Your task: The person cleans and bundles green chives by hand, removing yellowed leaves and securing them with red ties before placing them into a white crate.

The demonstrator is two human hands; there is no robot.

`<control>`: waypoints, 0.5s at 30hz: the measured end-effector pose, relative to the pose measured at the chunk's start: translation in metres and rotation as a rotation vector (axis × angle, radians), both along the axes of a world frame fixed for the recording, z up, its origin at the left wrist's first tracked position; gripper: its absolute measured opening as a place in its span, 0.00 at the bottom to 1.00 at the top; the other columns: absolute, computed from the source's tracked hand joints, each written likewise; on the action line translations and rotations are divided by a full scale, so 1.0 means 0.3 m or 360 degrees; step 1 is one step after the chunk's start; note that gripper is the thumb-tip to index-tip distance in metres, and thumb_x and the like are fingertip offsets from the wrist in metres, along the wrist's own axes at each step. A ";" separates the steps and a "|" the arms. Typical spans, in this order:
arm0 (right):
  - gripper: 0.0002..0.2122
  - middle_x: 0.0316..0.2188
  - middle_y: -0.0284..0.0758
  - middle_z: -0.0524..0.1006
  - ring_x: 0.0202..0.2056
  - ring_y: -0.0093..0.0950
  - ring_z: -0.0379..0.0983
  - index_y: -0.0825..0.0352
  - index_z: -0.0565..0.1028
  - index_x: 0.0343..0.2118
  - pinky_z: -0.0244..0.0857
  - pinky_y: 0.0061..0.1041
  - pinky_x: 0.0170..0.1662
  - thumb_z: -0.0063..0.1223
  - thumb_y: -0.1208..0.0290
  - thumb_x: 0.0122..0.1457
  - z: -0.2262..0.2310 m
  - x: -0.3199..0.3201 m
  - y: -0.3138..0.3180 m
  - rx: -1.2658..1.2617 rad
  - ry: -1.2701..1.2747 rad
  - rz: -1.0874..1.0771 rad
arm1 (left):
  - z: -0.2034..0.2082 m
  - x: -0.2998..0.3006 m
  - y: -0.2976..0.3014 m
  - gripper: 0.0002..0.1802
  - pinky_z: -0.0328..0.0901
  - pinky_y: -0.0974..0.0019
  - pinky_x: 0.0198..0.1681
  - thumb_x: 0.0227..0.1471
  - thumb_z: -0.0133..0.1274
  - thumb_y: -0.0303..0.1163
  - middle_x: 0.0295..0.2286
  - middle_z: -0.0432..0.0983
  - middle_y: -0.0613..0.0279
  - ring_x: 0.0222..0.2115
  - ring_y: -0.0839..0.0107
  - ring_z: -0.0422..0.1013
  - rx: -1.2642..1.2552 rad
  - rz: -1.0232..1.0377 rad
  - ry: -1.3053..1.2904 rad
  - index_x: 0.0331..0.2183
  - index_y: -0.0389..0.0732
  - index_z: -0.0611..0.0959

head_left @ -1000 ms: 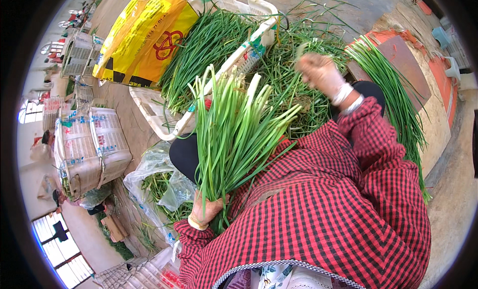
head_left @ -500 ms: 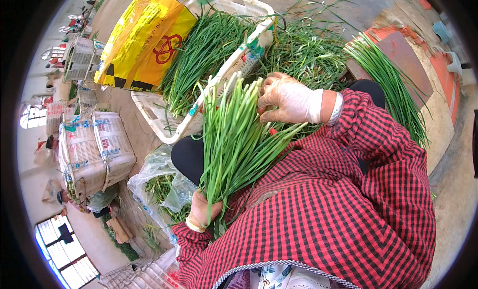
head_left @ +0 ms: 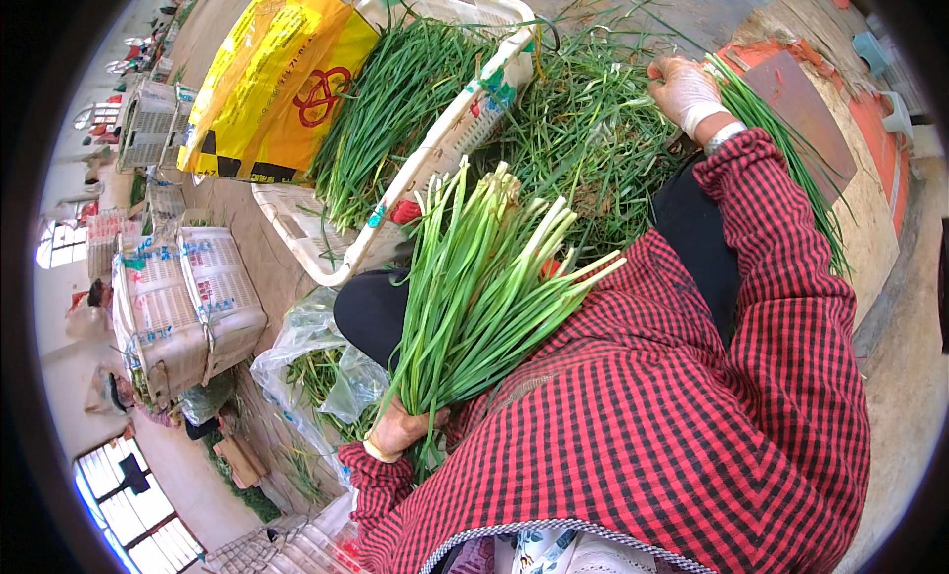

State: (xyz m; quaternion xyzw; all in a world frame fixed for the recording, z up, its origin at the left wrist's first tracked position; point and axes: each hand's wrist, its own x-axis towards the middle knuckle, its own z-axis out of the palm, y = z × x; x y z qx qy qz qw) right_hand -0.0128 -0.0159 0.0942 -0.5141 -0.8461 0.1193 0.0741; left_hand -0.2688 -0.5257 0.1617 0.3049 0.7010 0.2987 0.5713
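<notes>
My left hand, in a thin glove, is closed round the leafy lower end of a bunch of garlic chives. The bunch fans out over my lap, its pale cut ends pointing away from me. My right hand, also gloved, is up at the far right with its fingers curled; whatever they may hold is hidden. Close beside it, a second bunch of chives lies on a brown board. Below and left of that hand spreads a heap of loose green leaves.
A white plastic crate stands beyond my left knee, with chives and a yellow printed bag in it. A clear plastic bag of leaves lies left of my knee. Farther left is a wrapped white crate.
My right hand has left the tops of the held bunch and moved far right, to beside the chives on the board. The held bunch's stalks have spread to the right.
</notes>
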 end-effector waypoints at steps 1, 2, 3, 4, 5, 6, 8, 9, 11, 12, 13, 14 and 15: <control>0.13 0.41 0.40 0.79 0.43 0.31 0.76 0.65 0.80 0.41 0.68 0.30 0.51 0.58 0.62 0.59 -0.008 0.022 -0.011 0.0202 -0.0030 0.0032 | 0.004 0.010 0.022 0.25 0.68 0.57 0.48 0.40 0.64 0.20 0.43 0.79 0.58 0.42 0.61 0.75 0.0003 0.0118 -0.0104 0.44 0.37 0.80; 0.15 0.43 0.40 0.78 0.45 0.31 0.75 0.65 0.80 0.41 0.67 0.30 0.52 0.59 0.60 0.58 0.010 -0.006 -0.047 -0.0115 0.0233 0.0268 | 0.004 0.020 0.034 0.23 0.68 0.57 0.47 0.39 0.64 0.19 0.41 0.80 0.58 0.41 0.62 0.75 0.0004 0.0252 -0.0205 0.42 0.36 0.81; 0.16 0.45 0.39 0.78 0.47 0.31 0.74 0.66 0.80 0.42 0.66 0.30 0.53 0.61 0.58 0.58 0.022 -0.051 -0.091 -0.0434 0.0497 0.0500 | -0.002 0.022 0.029 0.23 0.68 0.58 0.46 0.39 0.64 0.19 0.41 0.80 0.59 0.42 0.63 0.75 -0.0052 0.0284 -0.0239 0.42 0.36 0.80; 0.17 0.44 0.37 0.78 0.47 0.31 0.74 0.66 0.80 0.42 0.66 0.32 0.54 0.61 0.57 0.57 0.050 -0.101 -0.162 -0.0665 0.0632 0.0772 | -0.006 0.019 0.017 0.23 0.69 0.58 0.46 0.38 0.64 0.18 0.40 0.80 0.60 0.42 0.64 0.75 -0.0107 0.0315 -0.0268 0.41 0.35 0.80; 0.18 0.44 0.36 0.78 0.47 0.31 0.74 0.66 0.80 0.42 0.66 0.33 0.54 0.62 0.56 0.57 0.078 -0.146 -0.236 -0.0890 0.0765 0.1045 | -0.015 0.012 0.009 0.23 0.69 0.59 0.46 0.38 0.64 0.18 0.40 0.80 0.61 0.42 0.65 0.75 -0.0158 0.0345 -0.0298 0.41 0.35 0.80; 0.19 0.43 0.36 0.79 0.46 0.30 0.75 0.65 0.81 0.41 0.66 0.32 0.53 0.63 0.53 0.56 0.054 -0.173 -0.298 -0.1026 0.0886 0.1042 | -0.029 -0.002 0.012 0.23 0.69 0.61 0.44 0.38 0.64 0.18 0.39 0.80 0.61 0.41 0.67 0.75 0.0129 -0.0011 0.0020 0.42 0.35 0.80; 0.18 0.39 0.32 0.80 0.43 0.25 0.74 0.64 0.82 0.39 0.67 0.29 0.50 0.64 0.53 0.55 0.040 -0.229 -0.379 -0.1499 0.1077 0.1043 | -0.060 -0.025 0.012 0.24 0.70 0.64 0.41 0.39 0.64 0.19 0.37 0.80 0.62 0.38 0.70 0.75 0.0691 -0.0705 0.0663 0.42 0.34 0.79; 0.16 0.36 0.29 0.80 0.40 0.21 0.73 0.64 0.82 0.38 0.67 0.27 0.48 0.65 0.55 0.56 0.057 -0.247 -0.394 -0.1833 0.1138 0.1027 | -0.053 -0.021 0.014 0.24 0.69 0.63 0.42 0.40 0.64 0.19 0.38 0.80 0.62 0.38 0.70 0.75 0.0468 -0.0399 0.0324 0.44 0.36 0.79; 0.16 0.30 0.26 0.77 0.36 0.20 0.72 0.65 0.82 0.36 0.66 0.25 0.44 0.66 0.56 0.55 -0.020 -0.283 -0.396 -0.1825 0.1346 0.0933 | -0.016 0.014 0.033 0.24 0.69 0.63 0.44 0.42 0.63 0.21 0.40 0.80 0.61 0.39 0.69 0.74 0.0003 0.0209 -0.0340 0.46 0.38 0.80; 0.15 0.31 0.27 0.77 0.37 0.21 0.73 0.65 0.81 0.35 0.66 0.25 0.44 0.66 0.58 0.55 -0.035 -0.294 -0.405 -0.1725 0.1404 0.0952 | -0.018 0.026 0.052 0.25 0.69 0.63 0.44 0.42 0.63 0.21 0.40 0.79 0.61 0.39 0.70 0.74 0.0175 0.0169 -0.0314 0.46 0.38 0.79; 0.14 0.31 0.28 0.77 0.37 0.22 0.73 0.66 0.81 0.34 0.67 0.25 0.45 0.66 0.59 0.55 -0.025 -0.304 -0.424 -0.1625 0.1454 0.0969 | -0.013 0.031 0.054 0.25 0.69 0.64 0.44 0.43 0.63 0.21 0.40 0.79 0.60 0.39 0.70 0.74 0.0100 0.0204 -0.0327 0.47 0.38 0.79; 0.12 0.35 0.28 0.76 0.39 0.22 0.73 0.67 0.81 0.35 0.66 0.25 0.46 0.65 0.63 0.56 -0.014 -0.309 -0.441 -0.1661 0.1429 0.0890 | -0.005 0.034 0.056 0.25 0.69 0.64 0.45 0.43 0.62 0.21 0.40 0.79 0.60 0.39 0.69 0.74 0.0025 0.0239 -0.0340 0.47 0.38 0.79; 0.10 0.39 0.29 0.75 0.40 0.22 0.72 0.67 0.80 0.35 0.66 0.25 0.47 0.64 0.66 0.57 0.000 -0.311 -0.456 -0.1696 0.1404 0.0810 | -0.003 0.037 0.056 0.26 0.69 0.64 0.45 0.43 0.62 0.20 0.40 0.79 0.60 0.39 0.69 0.74 -0.0050 0.0272 -0.0353 0.47 0.38 0.79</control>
